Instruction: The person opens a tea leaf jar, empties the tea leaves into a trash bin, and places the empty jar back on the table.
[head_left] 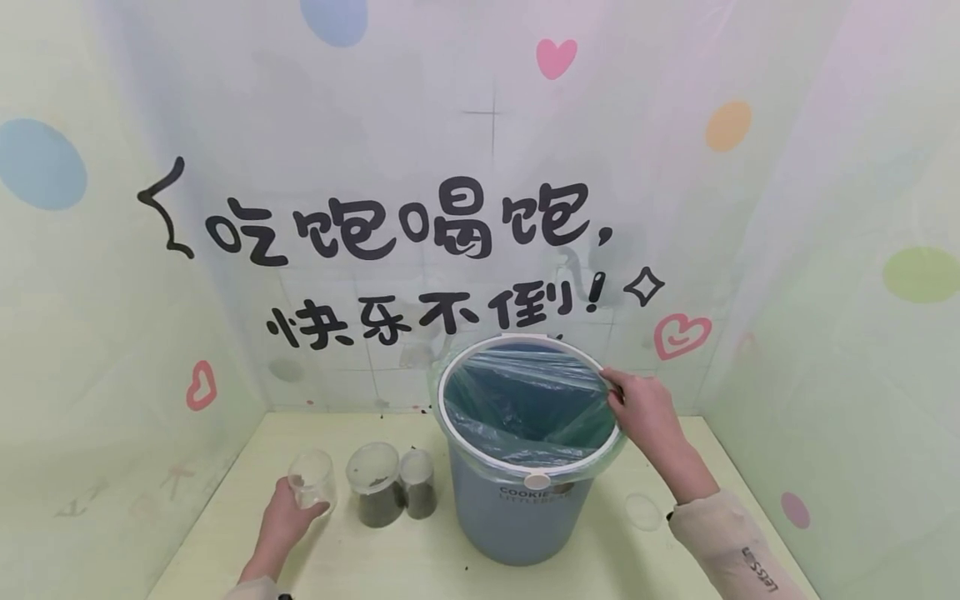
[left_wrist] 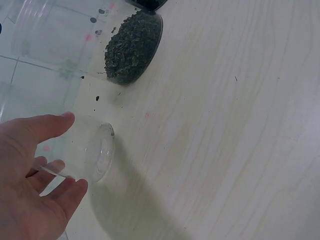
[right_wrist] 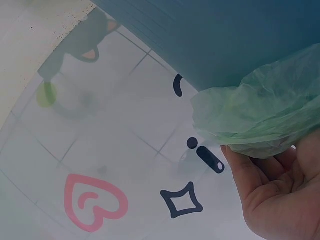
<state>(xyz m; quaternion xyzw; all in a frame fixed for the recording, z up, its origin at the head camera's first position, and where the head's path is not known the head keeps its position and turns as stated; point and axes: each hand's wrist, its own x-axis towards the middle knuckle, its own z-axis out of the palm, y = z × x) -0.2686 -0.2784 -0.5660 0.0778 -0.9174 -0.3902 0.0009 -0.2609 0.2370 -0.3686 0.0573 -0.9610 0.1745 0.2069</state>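
My left hand point(head_left: 287, 518) grips a clear jar point(head_left: 313, 479), thumb on one side and fingers on the other. In the left wrist view the jar looks empty and its base is close over the table. On the right, my right hand point(head_left: 651, 417) pinches the edge of a pale green trash bag point(right_wrist: 260, 110) at the rim of a blue trash can point(head_left: 517, 525). The bag lines the can and hangs over its rim, under a white ring point(head_left: 442, 400). Between the can and my left hand stand a wide jar point(head_left: 377, 504) of dark dried leaves and a narrower jar point(head_left: 420, 498) with dark contents.
A clear round lid point(head_left: 643, 512) lies on the light wooden table point(head_left: 360, 567), right of the can. Small dark crumbs are scattered near the jars. Printed cloth walls point(head_left: 825, 333) enclose the table at the back and both sides.
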